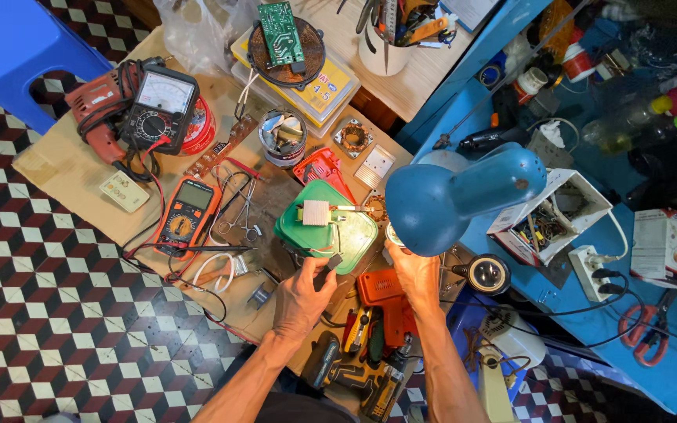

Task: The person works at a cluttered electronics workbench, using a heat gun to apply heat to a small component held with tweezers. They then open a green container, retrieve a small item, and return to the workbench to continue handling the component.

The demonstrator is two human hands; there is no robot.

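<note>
Head view, looking down on a cluttered bench. Your left hand (301, 294) grips a small dark tool (327, 271) whose tip touches the near edge of a green plastic casing (325, 227); a small white part (316, 211) lies on that casing. Your right hand (415, 270) rests just beside the casing, partly under the blue desk lamp (452, 196). An orange multimeter (186, 215) lies to the left, a black analogue meter (160, 106) and red drill (99, 110) beyond it.
</note>
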